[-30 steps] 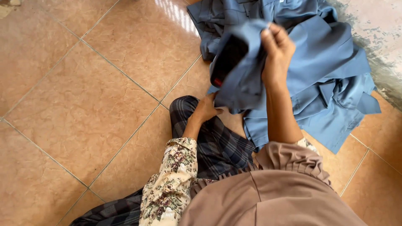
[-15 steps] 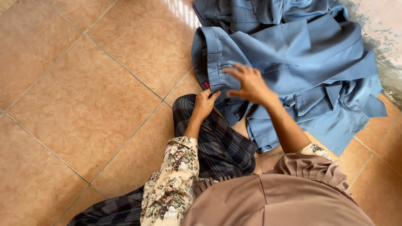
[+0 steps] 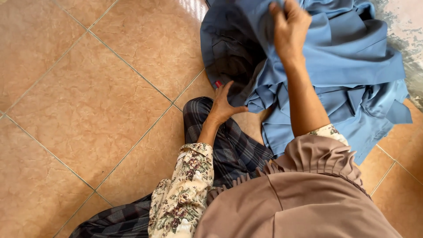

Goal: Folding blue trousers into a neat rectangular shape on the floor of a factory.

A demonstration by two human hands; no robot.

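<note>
Head view: the blue garment (image 3: 335,66), smooth woven cloth in a crumpled heap, lies on glossy tan floor tiles (image 3: 88,101), its top edge cut off. Right hand (image 3: 288,28) pinches an upper fold, fingertips hidden. Left hand (image 3: 224,102) grips its lower hem, beside a plaid-clad knee (image 3: 229,141).

Garment pile (image 3: 352,66) on tiled floor (image 3: 88,110), ahead-right; wall (image 3: 405,26) right of pile; knee (image 3: 207,114) before it.
</note>
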